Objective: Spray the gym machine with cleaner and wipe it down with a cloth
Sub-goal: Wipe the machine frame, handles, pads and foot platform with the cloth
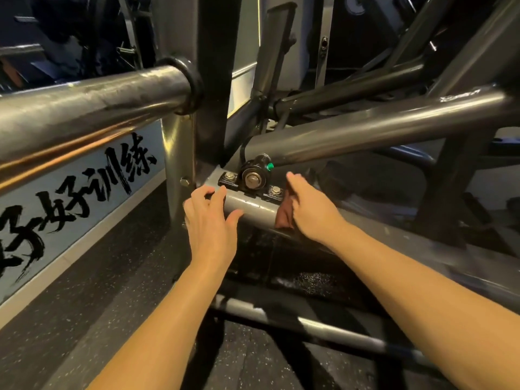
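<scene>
- Reddish-brown cloth (284, 216) is on the machine's grey frame tube (253, 206), right beside the bolted bearing block (253, 180).
- My right hand (309, 209) presses it down, fingers fairly straight.
- My left hand (209, 220) lies flat on the tube, holding nothing.

Crowded above grey beam (250, 205) by bolted bearing block (254, 178) and diagonal tube (365, 130). Walled left by upright post (211, 108). Open towards floor (112, 263).
</scene>
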Available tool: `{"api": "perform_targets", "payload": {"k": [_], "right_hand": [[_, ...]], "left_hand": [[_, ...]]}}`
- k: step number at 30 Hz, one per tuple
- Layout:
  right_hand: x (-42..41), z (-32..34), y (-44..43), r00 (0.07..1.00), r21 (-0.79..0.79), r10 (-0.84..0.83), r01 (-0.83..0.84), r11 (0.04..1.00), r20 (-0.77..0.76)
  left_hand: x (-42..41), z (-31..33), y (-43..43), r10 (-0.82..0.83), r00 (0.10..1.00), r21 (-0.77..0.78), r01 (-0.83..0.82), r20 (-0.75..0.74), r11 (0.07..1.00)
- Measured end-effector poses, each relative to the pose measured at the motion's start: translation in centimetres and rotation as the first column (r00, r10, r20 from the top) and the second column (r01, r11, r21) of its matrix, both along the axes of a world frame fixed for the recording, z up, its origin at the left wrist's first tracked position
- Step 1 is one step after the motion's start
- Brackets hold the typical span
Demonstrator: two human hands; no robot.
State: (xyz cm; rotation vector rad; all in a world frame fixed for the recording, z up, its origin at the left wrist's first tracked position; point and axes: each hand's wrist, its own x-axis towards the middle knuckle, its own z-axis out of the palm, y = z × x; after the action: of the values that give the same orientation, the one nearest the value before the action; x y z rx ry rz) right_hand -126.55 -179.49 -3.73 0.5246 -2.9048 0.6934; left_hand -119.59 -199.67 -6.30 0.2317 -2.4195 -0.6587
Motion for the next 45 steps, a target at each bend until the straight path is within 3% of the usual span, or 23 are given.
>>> {"api": "perform_targets", "payload": {"k": [5, 9, 12, 15, 19, 21, 24, 26, 31, 36, 39, 43, 45], "right_hand": [[1.8, 0.2, 3.9, 0.993, 0.048, 0.079, -0.083, 0.995, 0.086], [3.3, -0.5, 10.0, 0.985, 0.115, -0.076, 0.059, 0.992, 0.158], [3.3, -2.0, 10.3, 0.987, 0.019, -0.137, 0.136, 0.990, 0.086], [3.4, -3.1, 6.4, 0.994, -0.140, -0.097, 0.089, 0.986, -0.044], [4.9, -2.7, 2.6, 0.984, -0.321, -0.140, 0.097, 0.942, -0.114], [5.7, -1.6, 1.9, 0.987, -0.517, -0.124, 0.055, 0.854, -0.099], [7.3, 0.3, 0.9, 0.998, -0.744, -0.052, 0.021, 0.668, -0.018], [8.3, 0.9, -0.1, 0.998, -0.827, 0.030, 0.031, 0.562, 0.058], [9.1, 0.7, -1.8, 0.944, -0.924, 0.229, 0.148, 0.352, 0.239], [9.5, 0.1, -2.2, 0.929, -0.877, 0.269, 0.105, 0.469, 0.255], [8.9, 0.1, -1.8, 0.955, -0.875, 0.224, 0.067, 0.480, 0.195], [7.1, -1.0, 1.1, 0.997, -0.671, -0.076, 0.036, 0.741, -0.029], [6.5, -2.3, 2.5, 0.988, -0.522, -0.135, 0.077, 0.849, -0.073]], "left_hand": [[-0.1, -0.5, 1.0, -0.008, 1.000, -0.092, 0.010, 0.027, 0.996], [-0.2, -1.0, 1.6, 0.007, 1.000, -0.115, -0.006, 0.014, 0.993], [-0.2, -1.1, 1.5, 0.005, 1.000, -0.138, -0.003, 0.017, 0.990], [0.0, -0.8, 1.5, 0.003, 0.999, -0.142, 0.004, 0.049, 0.990], [1.9, 0.3, 2.4, -0.137, 0.990, -0.008, 0.137, 0.036, 0.991], [3.4, 1.0, 3.2, -0.322, 0.946, 0.245, 0.303, 0.040, 0.921], [5.5, 2.1, 4.5, -0.532, 0.845, 0.639, 0.376, 0.061, 0.671], [6.1, 2.3, 4.7, -0.554, 0.832, 0.674, 0.395, 0.026, 0.625], [6.8, 2.4, 4.1, -0.448, 0.893, 0.676, 0.353, -0.038, 0.647], [6.7, 2.6, 3.9, -0.357, 0.934, 0.667, 0.268, -0.003, 0.695], [6.2, 2.9, 3.8, -0.308, 0.950, 0.624, 0.265, -0.039, 0.735], [3.7, 3.1, 1.3, -0.053, 0.976, 0.367, 0.129, -0.210, 0.921], [2.1, 2.7, 0.5, 0.002, 0.981, 0.204, 0.039, -0.194, 0.978]]}}
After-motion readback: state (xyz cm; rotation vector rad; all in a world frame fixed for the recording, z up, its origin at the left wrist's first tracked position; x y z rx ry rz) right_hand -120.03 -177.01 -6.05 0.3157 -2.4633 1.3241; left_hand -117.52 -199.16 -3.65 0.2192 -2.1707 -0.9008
